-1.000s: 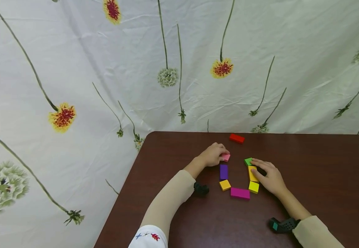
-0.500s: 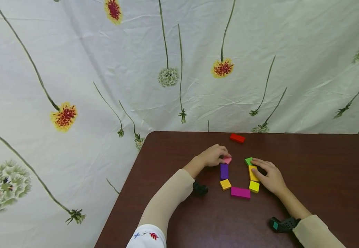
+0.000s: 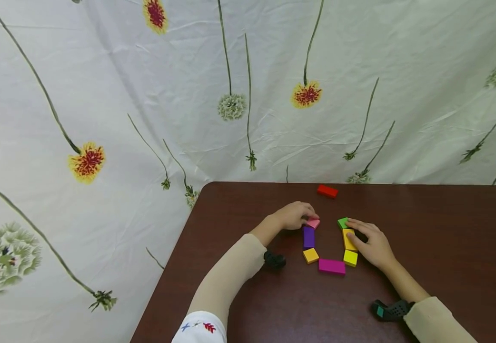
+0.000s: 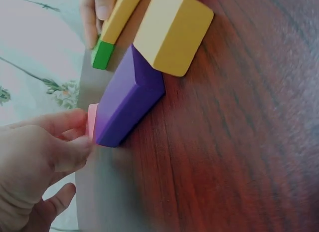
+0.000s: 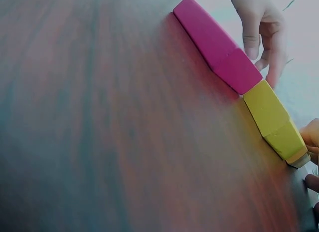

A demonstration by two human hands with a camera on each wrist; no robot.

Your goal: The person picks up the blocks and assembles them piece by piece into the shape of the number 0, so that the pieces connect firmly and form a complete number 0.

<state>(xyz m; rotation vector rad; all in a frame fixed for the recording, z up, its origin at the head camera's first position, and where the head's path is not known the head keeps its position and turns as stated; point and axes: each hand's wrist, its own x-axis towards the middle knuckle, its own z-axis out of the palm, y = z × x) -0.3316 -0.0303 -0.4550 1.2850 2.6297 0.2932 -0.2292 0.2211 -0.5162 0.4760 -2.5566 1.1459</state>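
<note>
My left hand (image 3: 294, 216) pinches a small pink block (image 3: 313, 223) between thumb and fingers. The block lies at the far end of a purple block (image 3: 309, 237), and in the left wrist view the pink block (image 4: 92, 121) sits right against the purple one. On the other side, my right hand (image 3: 373, 246) rests with extended fingers on the blocks: its fingertips touch a green block (image 3: 342, 223) and its thumb lies over an orange-yellow block (image 3: 348, 239). Those two blocks stand end to end.
Nearer to me are an orange block (image 3: 311, 256), a magenta block (image 3: 332, 267) and a yellow block (image 3: 351, 258), joining the two sides into a U-like outline. A red block (image 3: 327, 191) lies near the far edge of the brown table (image 3: 445, 228). Behind hangs a flowered cloth (image 3: 188, 85).
My left hand has brought the pink block slightly nearer and turned it, so that it meets the purple block's far end. My right hand has stayed in place.
</note>
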